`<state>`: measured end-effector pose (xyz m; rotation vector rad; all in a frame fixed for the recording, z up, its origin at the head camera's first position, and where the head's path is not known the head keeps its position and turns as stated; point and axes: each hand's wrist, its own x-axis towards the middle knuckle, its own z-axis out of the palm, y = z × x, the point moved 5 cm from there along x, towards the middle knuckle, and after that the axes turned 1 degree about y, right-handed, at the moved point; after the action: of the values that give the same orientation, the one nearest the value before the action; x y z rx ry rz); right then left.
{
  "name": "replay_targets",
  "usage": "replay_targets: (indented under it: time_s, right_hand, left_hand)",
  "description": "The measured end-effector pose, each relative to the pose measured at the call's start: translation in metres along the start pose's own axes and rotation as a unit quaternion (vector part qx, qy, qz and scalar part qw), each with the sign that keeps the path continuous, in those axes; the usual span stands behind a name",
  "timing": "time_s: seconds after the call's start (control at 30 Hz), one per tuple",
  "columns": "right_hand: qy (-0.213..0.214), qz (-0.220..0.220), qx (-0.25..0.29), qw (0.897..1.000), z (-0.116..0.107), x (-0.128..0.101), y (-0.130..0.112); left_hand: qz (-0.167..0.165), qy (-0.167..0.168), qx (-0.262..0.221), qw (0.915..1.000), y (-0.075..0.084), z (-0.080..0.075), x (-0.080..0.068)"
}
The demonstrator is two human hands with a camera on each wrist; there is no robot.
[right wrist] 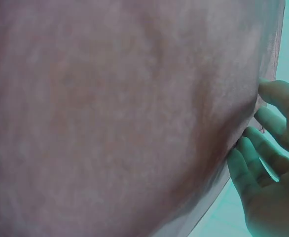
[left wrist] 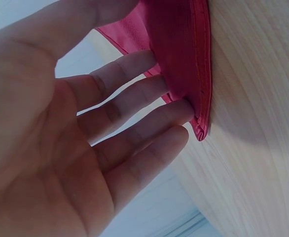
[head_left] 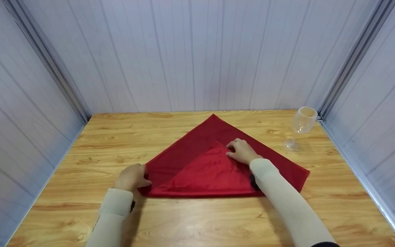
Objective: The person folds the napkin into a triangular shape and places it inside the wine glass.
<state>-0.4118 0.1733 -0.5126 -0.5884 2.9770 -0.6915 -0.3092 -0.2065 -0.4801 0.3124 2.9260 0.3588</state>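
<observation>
So, wooden table (head_left: pixel 183 223), with the red cloth (head_left: pixel 214 166) on it, long edge running left to right on the person's side; its folded-over layer (head_left: pixel 201 176) lies just left of the right hand (head_left: pixel 242 151), left corner right at the left hand (head_left: pixel 132 176). Both reach in backs up, fingers (left wrist: pixel 120 74) relaxed against fabric, not clenched

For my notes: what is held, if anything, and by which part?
No firm grip shows: the left hand touches the folded red cloth near its left corner, the right hand its upper flap.
</observation>
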Motion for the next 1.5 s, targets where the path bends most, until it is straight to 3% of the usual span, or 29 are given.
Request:
replay_targets:
  time_s: [0.4, 0.83, 1.1, 1.37, 1.5]
  right_hand:
    - [-0.016, -0.011, -0.003, 1.0, -0.001, -0.008, -0.003]
    - [-0.032, -0.017, -0.019, 0.999, 0.001, -0.015, -0.004]
    - [-0.04, -0.004, 0.004, 0.999, -0.004, -0.017, -0.005]
    - [-0.046, -0.004, -0.007, 0.999, -0.006, -0.016, -0.007]
    - [-0.048, -0.004, -0.011, 0.999, -0.007, -0.014, -0.01]
  left_hand:
    - [-0.014, -0.004, -0.023, 0.9996, -0.001, -0.004, -0.009]
    - [-0.024, -0.014, 0.0, 0.9996, 0.0, -0.004, -0.01]
    - [-0.019, -0.017, -0.001, 0.9997, 0.0, -0.004, -0.011]
    - [-0.033, -0.037, -0.02, 0.9986, -0.002, -0.003, -0.01]
    - [-0.024, -0.051, -0.037, 0.9977, 0.0, -0.003, -0.009]
